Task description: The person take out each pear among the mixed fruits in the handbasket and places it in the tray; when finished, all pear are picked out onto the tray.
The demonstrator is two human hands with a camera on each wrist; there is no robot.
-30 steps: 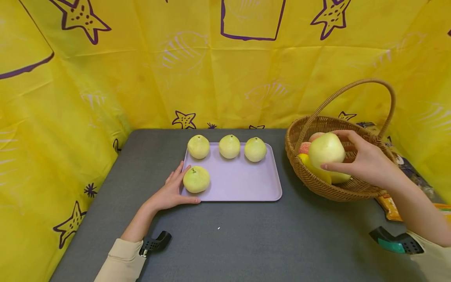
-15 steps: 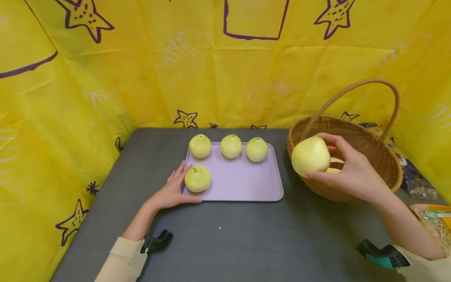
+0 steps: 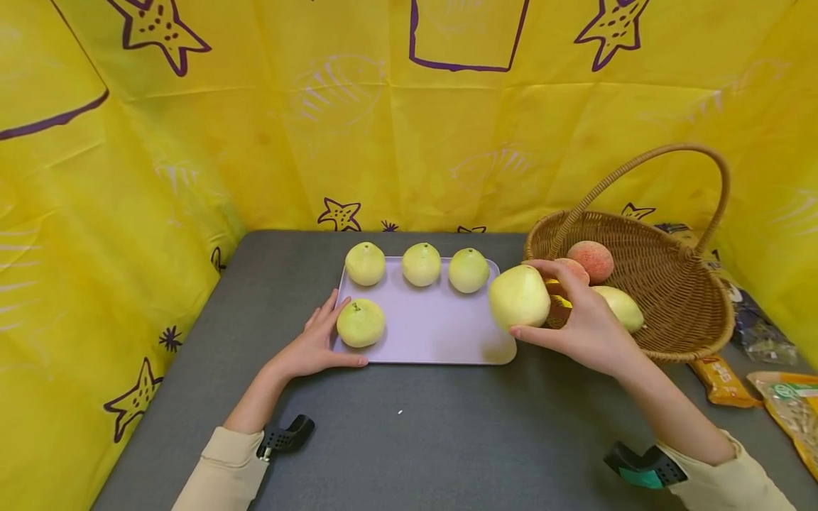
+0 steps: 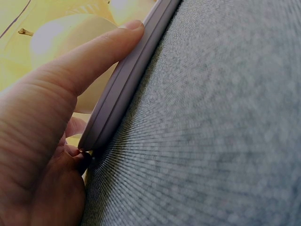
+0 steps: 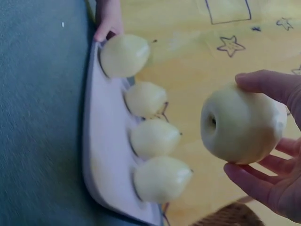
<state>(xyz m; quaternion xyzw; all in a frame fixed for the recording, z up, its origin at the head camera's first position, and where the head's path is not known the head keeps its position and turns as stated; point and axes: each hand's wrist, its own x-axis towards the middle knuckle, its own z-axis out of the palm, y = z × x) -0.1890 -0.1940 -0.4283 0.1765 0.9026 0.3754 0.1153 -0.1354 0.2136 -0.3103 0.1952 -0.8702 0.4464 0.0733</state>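
Observation:
My right hand (image 3: 584, 323) holds a pale yellow-green pear (image 3: 519, 297) between thumb and fingers, above the right end of the lilac tray (image 3: 434, 337). In the right wrist view the hollow end of this held pear (image 5: 235, 125) faces left. Three similar pears stand along the tray's back edge, the middle one (image 3: 421, 265) among them. Another pear (image 3: 361, 323) sits at the front left corner. Around that corner my left hand (image 3: 313, 353) lies spread, fingers along the left side; in the left wrist view its thumb (image 4: 101, 54) rests against the tray rim (image 4: 117, 89).
A wicker basket (image 3: 690, 312) with a tall handle stands right of the tray. Inside lie peach-like fruits (image 3: 591, 261) and a yellow-green oblong fruit (image 3: 618, 309). Snack packets (image 3: 725, 382) lie at the table's right side. A yellow printed cloth (image 3: 358, 156) hangs behind.
My right hand has carried the pear leftward from over the basket to the tray's right end, uncovering the fruit in the basket. The left hand stays at the tray corner.

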